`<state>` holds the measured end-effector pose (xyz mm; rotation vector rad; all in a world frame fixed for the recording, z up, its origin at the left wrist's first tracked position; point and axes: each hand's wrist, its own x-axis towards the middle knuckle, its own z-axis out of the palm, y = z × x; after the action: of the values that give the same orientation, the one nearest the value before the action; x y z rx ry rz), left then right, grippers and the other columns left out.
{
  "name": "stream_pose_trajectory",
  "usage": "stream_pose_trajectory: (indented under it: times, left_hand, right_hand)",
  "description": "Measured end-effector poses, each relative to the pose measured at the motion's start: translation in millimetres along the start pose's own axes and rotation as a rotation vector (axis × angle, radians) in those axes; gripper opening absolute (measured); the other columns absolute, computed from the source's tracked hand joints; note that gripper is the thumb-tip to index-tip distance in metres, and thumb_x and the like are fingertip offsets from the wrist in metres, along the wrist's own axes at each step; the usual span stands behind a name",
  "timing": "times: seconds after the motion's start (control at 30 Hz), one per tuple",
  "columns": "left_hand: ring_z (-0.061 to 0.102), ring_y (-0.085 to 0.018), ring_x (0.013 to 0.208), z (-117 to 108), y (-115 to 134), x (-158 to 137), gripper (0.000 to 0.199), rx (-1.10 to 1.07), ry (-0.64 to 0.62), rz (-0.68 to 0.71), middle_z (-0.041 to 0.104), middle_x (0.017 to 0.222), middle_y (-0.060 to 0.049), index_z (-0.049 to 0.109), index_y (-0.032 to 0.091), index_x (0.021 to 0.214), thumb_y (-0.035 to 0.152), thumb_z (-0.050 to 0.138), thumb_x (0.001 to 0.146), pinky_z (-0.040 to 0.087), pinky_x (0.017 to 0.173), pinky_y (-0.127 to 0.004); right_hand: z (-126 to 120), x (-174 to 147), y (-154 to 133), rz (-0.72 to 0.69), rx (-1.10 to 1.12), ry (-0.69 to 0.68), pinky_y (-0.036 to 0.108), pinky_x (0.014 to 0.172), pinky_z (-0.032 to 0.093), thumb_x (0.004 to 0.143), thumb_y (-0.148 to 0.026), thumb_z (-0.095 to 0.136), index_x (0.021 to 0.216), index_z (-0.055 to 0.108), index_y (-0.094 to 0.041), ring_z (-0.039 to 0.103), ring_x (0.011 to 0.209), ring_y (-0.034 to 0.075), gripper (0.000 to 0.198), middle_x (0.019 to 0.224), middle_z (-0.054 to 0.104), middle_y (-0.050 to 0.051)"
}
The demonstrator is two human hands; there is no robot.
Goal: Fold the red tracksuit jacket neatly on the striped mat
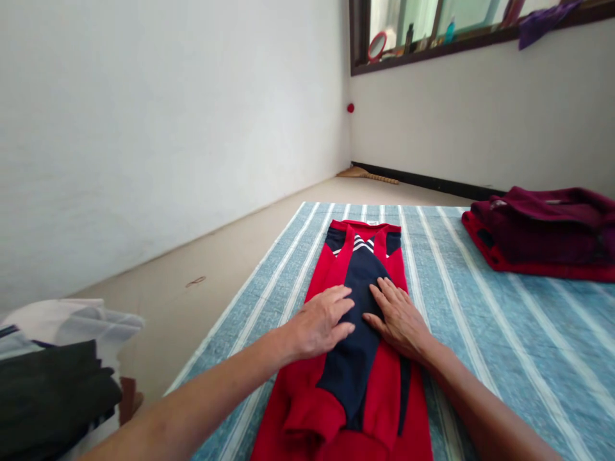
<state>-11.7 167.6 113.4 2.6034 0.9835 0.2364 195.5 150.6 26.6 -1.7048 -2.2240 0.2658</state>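
Note:
A red and navy jacket (353,365) with white stripes near the shoulders lies lengthwise in front of me, its sides and sleeves folded in over the middle. My left hand (321,320) rests flat on its left part, fingers stretched toward the navy panel. On the right part lies my right hand (398,317), palm down with the fingers spread. Neither hand grips the cloth. The collar end points away from me, and a bunched red cuff (314,413) shows near the close end.
Beneath is a blue striped sheet (451,307). Folded maroon and red clothes (548,227) are stacked at the right. Dark and white clothes (52,390) sit at the lower left. Walls meet behind, with a broom (368,173) on the floor and a window sill (432,53) holding small items.

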Motion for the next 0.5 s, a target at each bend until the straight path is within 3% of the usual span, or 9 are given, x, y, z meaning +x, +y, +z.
stream_pose_trajectory:
  times: [0.13,0.27,0.33,0.5]
  left_hand:
    - [0.044,-0.027,0.128,-4,37,-69,0.044,-0.041,-0.046,0.017,0.051,0.137,-0.012,0.056,0.022,0.122,0.034,0.064,0.080,0.040,0.103,-0.043]
    - [0.045,-0.029,0.128,2,56,-112,0.067,-0.034,-0.041,-0.020,0.048,0.138,-0.015,0.048,0.021,0.131,0.046,0.070,0.074,0.042,0.102,-0.044]
    - [0.045,-0.028,0.127,11,58,-123,0.069,0.000,0.010,-0.035,0.049,0.138,-0.016,0.044,0.020,0.133,0.040,0.072,0.073,0.043,0.102,-0.044]
    - [0.052,-0.025,0.120,35,63,-128,0.047,0.118,0.238,-0.035,0.057,0.128,-0.014,0.050,0.016,0.121,0.012,0.059,0.075,0.046,0.101,-0.041]
  right_hand:
    - [2,1,3,-0.002,0.004,-0.004,0.046,0.111,0.020,0.090,-0.055,0.040,0.141,0.039,-0.012,0.019,0.139,0.029,0.067,0.149,0.028,0.016]
    - [4,2,6,-0.003,-0.005,-0.009,0.046,0.111,0.019,0.091,-0.055,0.038,0.141,0.038,-0.012,0.019,0.139,0.028,0.066,0.149,0.028,0.016]
    - [5,2,7,-0.011,-0.002,-0.005,0.046,0.111,0.019,0.091,-0.056,0.038,0.140,0.039,-0.013,0.019,0.139,0.028,0.066,0.149,0.028,0.015]
    - [6,3,9,-0.012,0.006,0.004,0.045,0.110,0.020,0.091,-0.056,0.038,0.140,0.039,-0.014,0.020,0.139,0.028,0.065,0.149,0.030,0.015]
